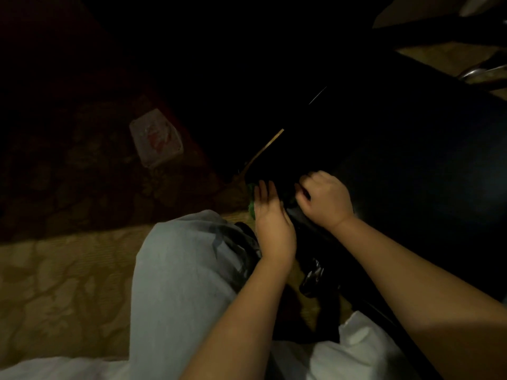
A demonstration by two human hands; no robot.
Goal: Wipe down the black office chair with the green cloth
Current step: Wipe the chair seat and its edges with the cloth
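Chair (397, 165) edge: left hand (273, 218) presses green cloth (251, 205), right hand (325, 200) grips beside.

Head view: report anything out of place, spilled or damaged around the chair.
A white packet with red print lies loose on the dark rug, left of the black office chair; it looks like litter left on the floor. Nothing else stands out, though the dim light hides much.

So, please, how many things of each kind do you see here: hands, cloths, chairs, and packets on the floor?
Bare hands: 2, left hand and right hand
Crumpled green cloth: 1
Black office chair: 1
White plastic packet with red print, on the dark patterned rug: 1
Total: 5
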